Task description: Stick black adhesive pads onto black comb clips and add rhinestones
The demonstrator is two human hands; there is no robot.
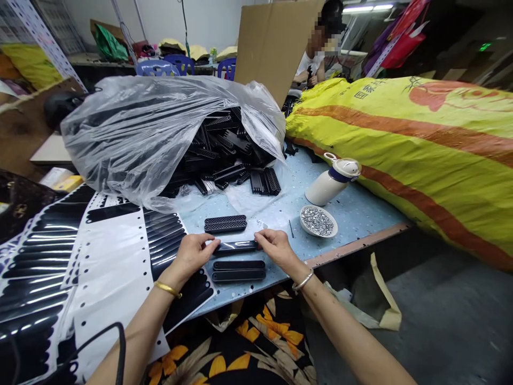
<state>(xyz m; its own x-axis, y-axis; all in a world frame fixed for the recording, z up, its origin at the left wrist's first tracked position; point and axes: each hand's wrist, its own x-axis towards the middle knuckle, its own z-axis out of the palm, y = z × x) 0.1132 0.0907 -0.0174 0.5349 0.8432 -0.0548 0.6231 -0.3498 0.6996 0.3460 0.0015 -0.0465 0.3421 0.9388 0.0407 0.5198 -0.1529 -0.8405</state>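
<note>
My left hand (195,253) pinches one end of a glossy black strip (236,246), which looks like the stickers on the sheets. At its other end, my right hand (279,250) has thumb and fingers closed on it. The strip is stretched level just above the table; whether it touches a plastic part underneath, I cannot tell. Beyond it lie black perforated plastic pieces (225,223), side by side. Nearer to me are two flat black bars (239,270). Sheets of black stickers (162,235) spread out by my left forearm, one largely peeled bare.
A clear plastic bag (132,133) spills black plastic parts (224,144) at the back. On the right stand a white bottle (326,184) and a bowl of small metal bits (319,221), near a thin dark stick (291,229). A bulky yellow sack (401,128) borders the table; another person (312,59) sits behind.
</note>
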